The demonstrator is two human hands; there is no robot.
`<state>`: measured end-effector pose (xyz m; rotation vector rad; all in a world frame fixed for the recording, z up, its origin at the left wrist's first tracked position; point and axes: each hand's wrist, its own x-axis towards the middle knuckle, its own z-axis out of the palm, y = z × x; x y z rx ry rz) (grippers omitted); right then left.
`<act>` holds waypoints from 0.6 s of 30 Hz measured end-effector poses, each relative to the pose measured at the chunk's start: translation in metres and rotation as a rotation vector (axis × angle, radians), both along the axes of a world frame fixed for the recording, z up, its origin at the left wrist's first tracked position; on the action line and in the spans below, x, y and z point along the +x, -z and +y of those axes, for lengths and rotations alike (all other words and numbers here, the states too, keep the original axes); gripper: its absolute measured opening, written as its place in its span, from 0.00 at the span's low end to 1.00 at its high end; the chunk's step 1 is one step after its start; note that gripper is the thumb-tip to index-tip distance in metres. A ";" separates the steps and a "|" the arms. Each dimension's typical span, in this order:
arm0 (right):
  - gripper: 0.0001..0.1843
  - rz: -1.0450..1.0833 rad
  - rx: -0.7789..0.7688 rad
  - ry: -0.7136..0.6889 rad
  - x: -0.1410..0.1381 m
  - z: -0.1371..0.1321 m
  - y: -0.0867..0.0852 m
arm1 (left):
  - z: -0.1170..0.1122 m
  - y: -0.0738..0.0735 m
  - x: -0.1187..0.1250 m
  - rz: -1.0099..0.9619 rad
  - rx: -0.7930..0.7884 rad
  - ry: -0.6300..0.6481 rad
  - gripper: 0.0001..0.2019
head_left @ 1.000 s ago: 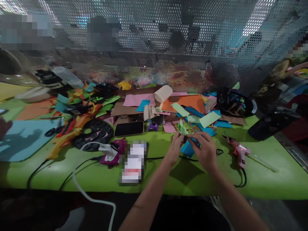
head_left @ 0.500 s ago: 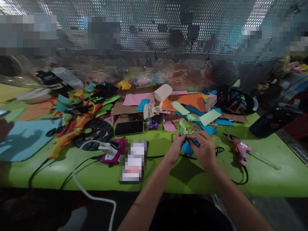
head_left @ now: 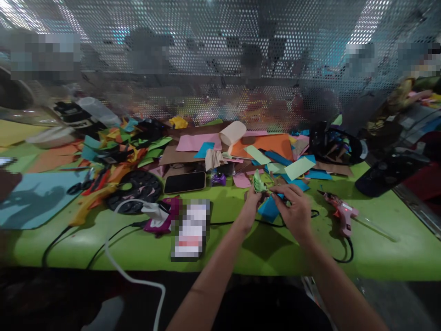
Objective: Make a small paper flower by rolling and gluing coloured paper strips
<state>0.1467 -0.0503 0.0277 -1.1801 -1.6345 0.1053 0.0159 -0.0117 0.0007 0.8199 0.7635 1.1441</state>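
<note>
A light-green folded paper piece [head_left: 259,183] with layered, leaf-like ridges stands up from the fingers of my left hand [head_left: 252,202], which is closed on its lower part. Close beside it on the right, my right hand [head_left: 292,202] has its thumb and forefinger pinched together. What lies between those fingertips is too small to make out. Below and between the hands is a blue paper sheet [head_left: 270,209] on the green table [head_left: 227,253]. Light-green paper strips [head_left: 299,168] lie just beyond the right hand.
A pink glue gun [head_left: 342,211] with a clear stick lies at right, a yellow glue gun [head_left: 86,202] at left. Two phones, a black one [head_left: 185,182] and a lit one [head_left: 192,230], lie left of my arms. A purple power strip [head_left: 163,216] feeds cables across the table.
My hands have drawn slightly apart: the left has shifted a little left with the green paper, the right a little right. The blue sheet beneath shows more.
</note>
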 end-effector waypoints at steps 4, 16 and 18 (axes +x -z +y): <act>0.10 -0.046 -0.007 -0.001 -0.001 0.000 0.002 | 0.000 0.003 0.000 -0.002 0.023 0.009 0.17; 0.09 -0.127 0.003 0.002 -0.002 0.003 0.007 | -0.002 0.000 0.002 -0.056 0.052 0.044 0.21; 0.09 -0.134 0.001 0.007 -0.002 0.003 0.006 | -0.003 -0.004 0.002 -0.052 0.057 0.043 0.20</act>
